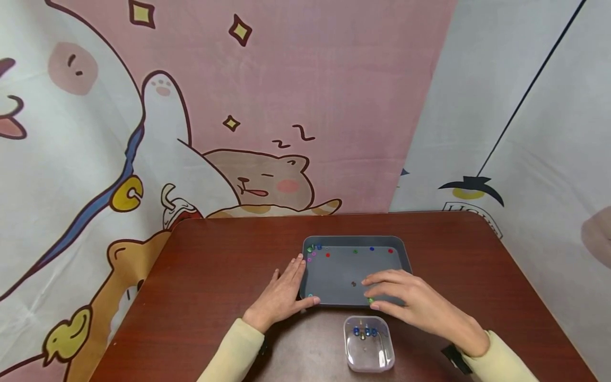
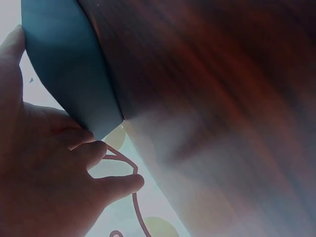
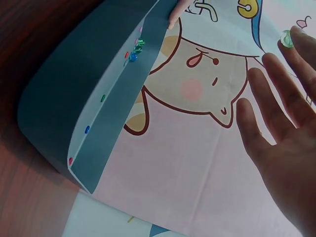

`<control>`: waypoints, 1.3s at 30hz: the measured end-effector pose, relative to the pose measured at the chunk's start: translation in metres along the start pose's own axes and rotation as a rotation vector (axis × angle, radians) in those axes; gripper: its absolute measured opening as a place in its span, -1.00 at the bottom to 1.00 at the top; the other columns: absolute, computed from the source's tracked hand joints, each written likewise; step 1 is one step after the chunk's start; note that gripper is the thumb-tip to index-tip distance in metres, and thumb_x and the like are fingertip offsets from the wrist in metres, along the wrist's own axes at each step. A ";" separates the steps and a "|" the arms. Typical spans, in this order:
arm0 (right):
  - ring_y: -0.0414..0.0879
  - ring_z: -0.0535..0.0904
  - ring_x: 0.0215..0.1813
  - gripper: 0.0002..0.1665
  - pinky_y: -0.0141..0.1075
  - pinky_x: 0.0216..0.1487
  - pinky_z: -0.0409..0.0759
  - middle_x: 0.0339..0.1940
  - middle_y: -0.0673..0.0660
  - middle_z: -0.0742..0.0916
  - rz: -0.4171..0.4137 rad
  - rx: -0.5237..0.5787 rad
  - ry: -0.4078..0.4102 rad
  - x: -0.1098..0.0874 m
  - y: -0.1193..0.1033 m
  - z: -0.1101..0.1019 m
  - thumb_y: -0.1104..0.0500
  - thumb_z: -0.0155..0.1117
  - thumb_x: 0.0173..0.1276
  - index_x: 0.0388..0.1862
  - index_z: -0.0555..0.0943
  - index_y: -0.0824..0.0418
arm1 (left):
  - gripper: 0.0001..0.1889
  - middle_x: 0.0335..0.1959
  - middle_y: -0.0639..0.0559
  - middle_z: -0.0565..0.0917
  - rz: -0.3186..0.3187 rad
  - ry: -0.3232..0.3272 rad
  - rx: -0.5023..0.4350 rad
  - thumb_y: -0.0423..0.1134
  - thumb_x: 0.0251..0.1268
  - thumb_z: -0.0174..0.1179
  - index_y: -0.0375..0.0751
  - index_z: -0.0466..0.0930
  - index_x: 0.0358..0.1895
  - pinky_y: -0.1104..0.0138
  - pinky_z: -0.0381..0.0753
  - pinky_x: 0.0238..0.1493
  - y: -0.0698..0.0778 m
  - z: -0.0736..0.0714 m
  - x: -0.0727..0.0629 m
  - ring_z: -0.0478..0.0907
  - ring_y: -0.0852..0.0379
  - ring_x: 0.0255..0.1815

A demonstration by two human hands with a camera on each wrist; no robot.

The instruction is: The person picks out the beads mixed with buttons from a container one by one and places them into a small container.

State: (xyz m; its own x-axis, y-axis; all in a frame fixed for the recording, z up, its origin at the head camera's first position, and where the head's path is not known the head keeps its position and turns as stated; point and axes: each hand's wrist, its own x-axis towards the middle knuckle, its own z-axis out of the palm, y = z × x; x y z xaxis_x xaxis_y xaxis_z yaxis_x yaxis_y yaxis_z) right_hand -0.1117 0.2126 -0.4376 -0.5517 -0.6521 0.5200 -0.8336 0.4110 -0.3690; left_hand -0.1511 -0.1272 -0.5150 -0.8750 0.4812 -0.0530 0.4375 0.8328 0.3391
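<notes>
A grey rectangular tray (image 1: 334,276) lies on the table with small coloured beads spread in it. My left hand (image 1: 279,294) rests at its left side, fingers extended along the rim and thumb at the near corner; the left wrist view shows this hand (image 2: 54,158) against the outer wall. Over the tray's near right part, my right hand (image 1: 412,300) pinches a clear green bead (image 3: 286,38) between thumb and index finger, the other fingers spread. A brown bead (image 1: 354,284) lies left of those fingertips.
In front of the tray stands a clear plastic box (image 1: 368,358) with several blue beads (image 1: 356,331) and a yellowish one inside. Green and blue beads (image 1: 312,248) cluster in the tray's far left corner. A cartoon-printed cloth (image 1: 334,106) hangs behind the brown table (image 1: 229,239).
</notes>
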 end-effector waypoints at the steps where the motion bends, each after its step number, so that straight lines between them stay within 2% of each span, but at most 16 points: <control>1: -0.14 0.64 0.18 -0.75 -0.57 0.29 0.36 0.19 -0.12 0.72 -0.004 0.009 -0.001 -0.001 -0.001 -0.001 0.06 0.47 0.41 0.03 0.74 -0.18 | 0.11 0.73 -0.08 -0.11 -0.003 -0.002 0.000 0.51 0.37 0.02 -0.26 -0.03 0.68 -0.24 0.06 0.54 0.000 0.000 0.000 -0.08 -0.05 0.70; 7: -0.14 0.63 0.18 -0.67 -0.57 0.26 0.38 0.19 -0.10 0.70 -0.023 0.067 -0.024 -0.008 -0.006 -0.003 0.13 0.48 0.39 0.07 0.72 -0.19 | 0.11 0.73 -0.09 -0.09 -0.001 0.002 0.007 0.51 0.37 0.03 -0.26 -0.02 0.68 -0.24 0.07 0.54 0.000 0.000 0.002 -0.07 -0.06 0.70; 12: -0.17 0.62 0.18 -0.60 -0.55 0.20 0.44 0.20 -0.14 0.69 0.004 0.115 -0.067 -0.013 -0.010 -0.002 0.16 0.51 0.35 0.10 0.71 -0.22 | 0.10 0.72 -0.11 -0.08 0.002 0.004 0.004 0.49 0.37 0.06 -0.28 -0.01 0.67 -0.24 0.07 0.53 0.001 -0.002 0.004 -0.06 -0.08 0.70; 20: -0.18 0.59 0.24 -0.68 -0.28 0.16 0.60 0.22 -0.19 0.67 0.019 0.096 -0.141 -0.022 -0.013 0.003 0.08 0.45 0.41 0.07 0.71 -0.27 | 0.10 0.73 -0.09 -0.10 -0.004 -0.002 -0.005 0.49 0.38 0.04 -0.26 -0.02 0.68 -0.23 0.04 0.54 0.001 0.000 0.002 -0.09 -0.04 0.70; 23: -0.16 0.58 0.27 -0.69 -0.34 0.24 0.54 0.23 -0.20 0.67 0.003 0.079 -0.146 -0.024 -0.013 0.007 0.07 0.46 0.41 0.07 0.72 -0.26 | 0.09 0.73 -0.09 -0.09 -0.009 -0.002 0.000 0.48 0.37 0.06 -0.26 -0.01 0.68 -0.23 0.05 0.54 0.002 0.000 0.002 -0.08 -0.03 0.70; 27: -0.11 0.57 0.29 -0.67 -0.50 0.36 0.33 0.24 -0.17 0.67 -0.051 0.066 -0.126 -0.026 -0.011 0.011 0.08 0.49 0.37 0.07 0.72 -0.24 | 0.09 0.72 -0.11 -0.07 -0.008 0.005 0.005 0.47 0.37 0.09 -0.27 0.01 0.67 -0.24 0.07 0.53 0.001 0.000 0.003 -0.06 -0.03 0.70; 31: -0.05 0.56 0.31 -0.68 -0.55 0.42 0.19 0.26 -0.13 0.67 -0.100 0.057 -0.113 -0.027 -0.010 0.015 0.07 0.50 0.37 0.05 0.72 -0.23 | 0.09 0.72 -0.09 -0.08 -0.010 0.001 0.004 0.47 0.37 0.09 -0.27 0.00 0.67 -0.24 0.07 0.53 0.003 -0.001 0.002 -0.06 -0.03 0.70; 36: -0.01 0.56 0.32 -0.66 -0.55 0.44 0.16 0.25 -0.09 0.67 -0.131 0.037 -0.106 -0.029 -0.009 0.018 0.08 0.53 0.33 0.04 0.71 -0.23 | 0.09 0.72 -0.12 -0.08 -0.005 -0.002 -0.012 0.45 0.38 0.09 -0.29 0.00 0.67 -0.25 0.07 0.53 0.003 -0.001 0.001 -0.05 -0.07 0.70; 39: -0.02 0.55 0.33 -0.65 -0.53 0.41 0.24 0.26 -0.10 0.67 -0.116 0.037 -0.123 -0.029 -0.009 0.018 0.08 0.54 0.32 0.04 0.72 -0.24 | 0.08 0.72 -0.13 -0.07 -0.006 -0.001 -0.011 0.45 0.38 0.09 -0.30 0.00 0.67 -0.25 0.07 0.53 0.003 -0.001 0.000 -0.05 -0.07 0.70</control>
State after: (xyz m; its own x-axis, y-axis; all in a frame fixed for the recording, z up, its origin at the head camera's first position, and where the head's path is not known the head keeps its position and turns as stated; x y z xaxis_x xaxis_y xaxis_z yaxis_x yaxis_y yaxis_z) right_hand -0.0872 0.2164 -0.4636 -0.4426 -0.7676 0.4637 -0.8886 0.3061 -0.3415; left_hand -0.1498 -0.1252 -0.5136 -0.8773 0.4767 -0.0560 0.4302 0.8326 0.3488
